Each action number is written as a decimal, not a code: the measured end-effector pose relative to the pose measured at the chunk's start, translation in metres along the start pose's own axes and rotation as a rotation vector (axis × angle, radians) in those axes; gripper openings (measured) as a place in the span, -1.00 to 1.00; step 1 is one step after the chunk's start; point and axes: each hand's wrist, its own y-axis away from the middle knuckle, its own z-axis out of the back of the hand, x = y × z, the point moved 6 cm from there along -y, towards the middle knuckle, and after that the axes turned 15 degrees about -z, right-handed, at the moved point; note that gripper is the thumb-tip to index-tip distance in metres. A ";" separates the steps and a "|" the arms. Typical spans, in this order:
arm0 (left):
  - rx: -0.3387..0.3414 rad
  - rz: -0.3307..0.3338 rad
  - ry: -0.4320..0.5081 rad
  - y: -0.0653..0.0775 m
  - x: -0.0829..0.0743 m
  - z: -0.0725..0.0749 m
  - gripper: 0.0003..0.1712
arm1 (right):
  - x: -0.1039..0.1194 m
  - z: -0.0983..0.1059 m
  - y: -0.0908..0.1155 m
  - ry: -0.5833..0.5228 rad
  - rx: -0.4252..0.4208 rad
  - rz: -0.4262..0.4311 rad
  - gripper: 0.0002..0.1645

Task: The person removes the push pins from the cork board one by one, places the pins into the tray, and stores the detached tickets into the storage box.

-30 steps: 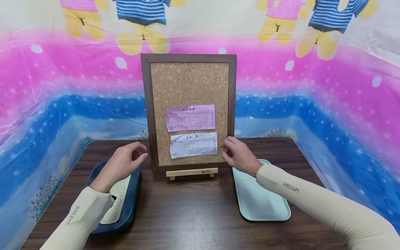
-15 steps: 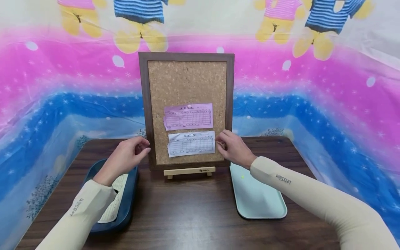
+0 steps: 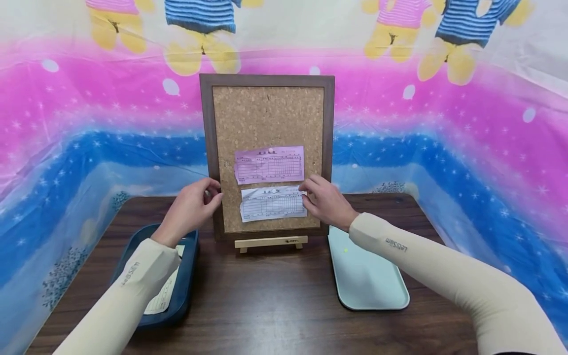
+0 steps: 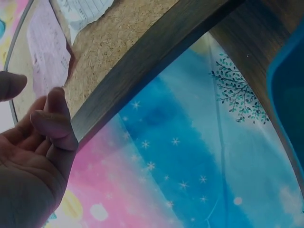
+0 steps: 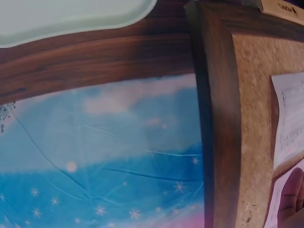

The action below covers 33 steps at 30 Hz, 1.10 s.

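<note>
A framed cork board (image 3: 266, 116) stands upright on a small wooden easel (image 3: 270, 242). On its lower half, a pink printed slip (image 3: 269, 170) hangs above a white printed slip (image 3: 266, 207), each with a pale pin near its top edge. My left hand (image 3: 193, 207) is at the board's left frame, fingers loosely bent and nothing visible in them; whether it touches the frame I cannot tell. The right hand (image 3: 328, 203) is over the board's right side, its fingertips by the white slip's upper right corner. No held thing shows there, and contact is unclear.
Left on the wooden table (image 3: 266, 305) is a dark blue tray (image 3: 186, 281) with pale printed sheets (image 3: 161, 296), partly behind my left arm. At right lies a light green tray (image 3: 372, 291) bearing a tiny yellow-green thing (image 3: 345, 250). A patterned cloth (image 3: 151, 118) surrounds the table.
Both hands have risen and moved inward. The left has come to the board's left frame, and the right has moved left to the white slip's upper corner. The slips stay in place.
</note>
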 end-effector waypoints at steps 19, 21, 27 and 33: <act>-0.047 0.041 -0.096 -0.047 0.002 0.001 -0.61 | 0.013 0.008 -0.028 0.006 -0.015 0.019 -0.85; -0.052 0.049 -0.088 -0.051 0.002 0.001 -0.62 | 0.013 0.009 -0.033 0.015 -0.022 0.020 -0.85; -0.078 0.066 -0.077 -0.061 0.003 0.002 -0.63 | 0.017 0.015 -0.044 0.031 -0.039 0.026 -0.87; -0.062 0.091 -0.086 -0.067 0.003 0.002 -0.70 | 0.020 0.014 -0.054 0.012 -0.032 0.009 -0.85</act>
